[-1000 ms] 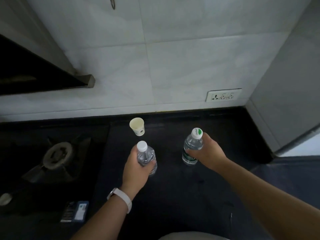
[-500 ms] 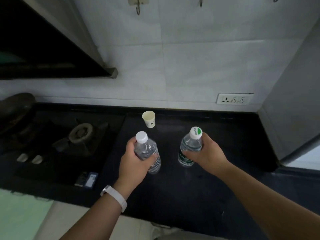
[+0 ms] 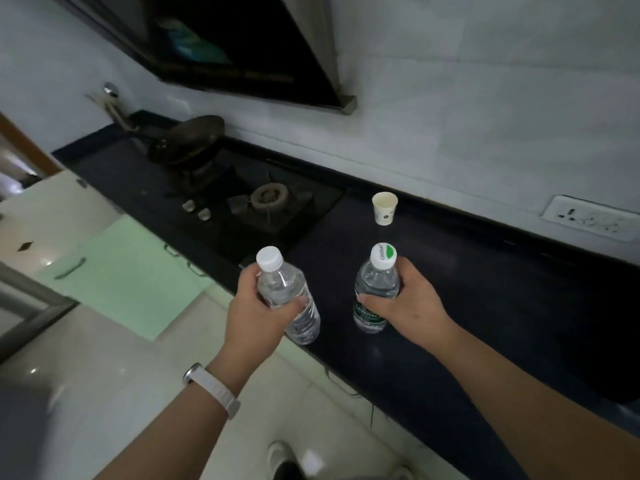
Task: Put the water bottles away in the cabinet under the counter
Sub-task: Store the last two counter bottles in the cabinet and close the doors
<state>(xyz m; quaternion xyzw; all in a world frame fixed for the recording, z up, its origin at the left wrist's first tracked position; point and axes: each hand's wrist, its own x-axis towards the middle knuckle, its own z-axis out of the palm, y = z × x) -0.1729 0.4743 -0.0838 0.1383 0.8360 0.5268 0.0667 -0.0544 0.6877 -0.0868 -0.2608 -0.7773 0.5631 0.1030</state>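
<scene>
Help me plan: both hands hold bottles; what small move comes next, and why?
Likely set the left bottle on the counter: left hand grips it, right hand grips the right bottle, and the cabinet doors below look shut, needing a free hand.

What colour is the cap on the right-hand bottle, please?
The cap is white with a green patch; head view.

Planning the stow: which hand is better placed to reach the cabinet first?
Probably left: left hand grips the clear white-capped plastic bottle at the black counter's front edge, above cabinet doors; right hand is farther in.
</scene>
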